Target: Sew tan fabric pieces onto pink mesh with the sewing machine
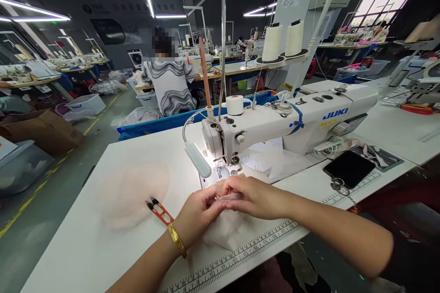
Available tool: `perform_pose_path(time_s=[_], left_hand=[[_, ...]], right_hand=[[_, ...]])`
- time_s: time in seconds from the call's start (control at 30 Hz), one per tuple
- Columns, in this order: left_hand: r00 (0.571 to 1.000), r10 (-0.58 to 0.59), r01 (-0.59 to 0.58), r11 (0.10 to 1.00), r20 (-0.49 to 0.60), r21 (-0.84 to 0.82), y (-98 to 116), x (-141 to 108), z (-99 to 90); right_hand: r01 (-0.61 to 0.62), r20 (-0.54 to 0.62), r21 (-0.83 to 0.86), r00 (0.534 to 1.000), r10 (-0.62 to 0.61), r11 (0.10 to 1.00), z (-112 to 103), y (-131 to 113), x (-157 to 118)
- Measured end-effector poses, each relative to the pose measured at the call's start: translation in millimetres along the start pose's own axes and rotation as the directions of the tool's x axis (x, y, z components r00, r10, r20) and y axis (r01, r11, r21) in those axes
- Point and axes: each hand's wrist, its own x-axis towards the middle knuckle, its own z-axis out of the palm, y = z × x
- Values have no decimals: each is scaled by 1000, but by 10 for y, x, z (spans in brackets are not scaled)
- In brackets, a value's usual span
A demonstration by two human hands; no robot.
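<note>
Just in front of the sewing machine's needle area, my left hand (202, 208) and my right hand (245, 197) meet, fingers pinched on a pale, sheer piece of fabric (227, 231). Part of that fabric hangs below my fingers onto the table. A JUKI sewing machine (292, 114) stands behind my hands, its small lamp (198, 160) lit beside the needle. Orange thread snips (161, 212) lie close to my left wrist, partly over a sheer pinkish piece of cloth (134, 192). Where the fingers overlap, the fabric's edge is partly hidden.
A black phone (349, 168) and a key ring (340, 186) lie at the right. Printed ruler marks (247, 256) run along the table's front edge. Thread cones (273, 43) stand behind the machine. Farther back sits another person (170, 78); boxes (41, 130) line the left floor.
</note>
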Motion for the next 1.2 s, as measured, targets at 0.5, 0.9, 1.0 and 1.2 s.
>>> perform_pose_path(time_s=[0.5,0.9,1.0,1.2], left_hand=[[999,-17,7,982,-51,-190,-91,58,-15],[968,2,-45,985,-250,-168,-142,103,108],[968,-38,-12,980,-248,-199,-148,116,128],[970,-59,9,978,-234,-209,-168,142,136]], right_hand=[[-27,-179,240,981,71,970,198,289,184],[62,-352,154,936,-4,986,320,272,202],[62,-367,153,930,-2,986,338,279,211],[68,-392,102,919,-22,992,341,294,217]])
